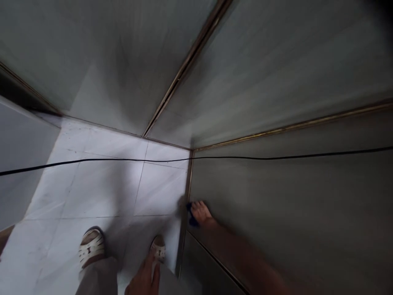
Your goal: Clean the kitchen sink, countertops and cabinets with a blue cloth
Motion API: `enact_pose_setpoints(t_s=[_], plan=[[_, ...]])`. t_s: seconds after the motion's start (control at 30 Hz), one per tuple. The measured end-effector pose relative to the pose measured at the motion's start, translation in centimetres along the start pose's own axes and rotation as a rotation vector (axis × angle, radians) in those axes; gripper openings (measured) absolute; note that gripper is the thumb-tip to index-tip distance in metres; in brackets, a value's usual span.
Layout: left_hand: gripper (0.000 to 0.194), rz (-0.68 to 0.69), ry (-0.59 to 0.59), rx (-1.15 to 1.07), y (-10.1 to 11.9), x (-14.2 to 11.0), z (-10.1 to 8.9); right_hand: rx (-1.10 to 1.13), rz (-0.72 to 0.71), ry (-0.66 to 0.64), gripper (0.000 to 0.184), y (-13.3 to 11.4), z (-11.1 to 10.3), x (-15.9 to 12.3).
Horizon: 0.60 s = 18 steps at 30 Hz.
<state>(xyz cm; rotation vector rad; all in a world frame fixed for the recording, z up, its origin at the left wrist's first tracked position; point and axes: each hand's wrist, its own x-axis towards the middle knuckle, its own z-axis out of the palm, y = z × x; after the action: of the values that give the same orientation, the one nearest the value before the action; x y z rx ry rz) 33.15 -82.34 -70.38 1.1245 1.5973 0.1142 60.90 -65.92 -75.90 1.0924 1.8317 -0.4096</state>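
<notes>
My right hand (202, 214) reaches out to the lower edge of a grey door panel (276, 192), close to the floor. Its fingers are closed over a dark blue piece of cloth (193, 221), pressed against the panel's edge trim. Most of the cloth is hidden under the hand. My left hand (143, 280) hangs low at the bottom of the view, in front of my right shoe (159, 247). Two of its fingers show, slightly apart and pointing forward, with nothing visible between them. The rest of that hand is cut off by the frame.
Glossy grey panels (101, 49) with brownish metal trim (181, 78) stand ahead and to the right. A thin black cable (245, 157) crosses the whole view. Pale floor tiles (92, 188) lie below, with my left shoe (92, 246) on them. A light panel (21, 155) borders the left.
</notes>
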Motion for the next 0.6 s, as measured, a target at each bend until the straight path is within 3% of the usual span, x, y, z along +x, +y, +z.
enact_pose_setpoints(t_s=[0.2,0.3,0.43,0.6], plan=[[0.057,-0.023,-0.005,0.088,-1.1,-0.6,-1.0,-0.141,0.241,0.243,0.027,11.4,-11.6,3.4],[0.057,0.011,-0.005,0.109,-1.7,-0.7,-1.3,-0.192,0.338,0.36,0.042,15.0,-15.3,2.8],[0.057,0.022,-0.148,0.111,-2.4,-0.9,-1.1,-0.235,0.414,0.451,0.048,16.8,-16.8,2.2],[0.058,-0.032,-0.228,0.12,-2.8,-1.3,-1.0,-0.295,0.473,0.463,0.052,16.8,-16.0,4.3]])
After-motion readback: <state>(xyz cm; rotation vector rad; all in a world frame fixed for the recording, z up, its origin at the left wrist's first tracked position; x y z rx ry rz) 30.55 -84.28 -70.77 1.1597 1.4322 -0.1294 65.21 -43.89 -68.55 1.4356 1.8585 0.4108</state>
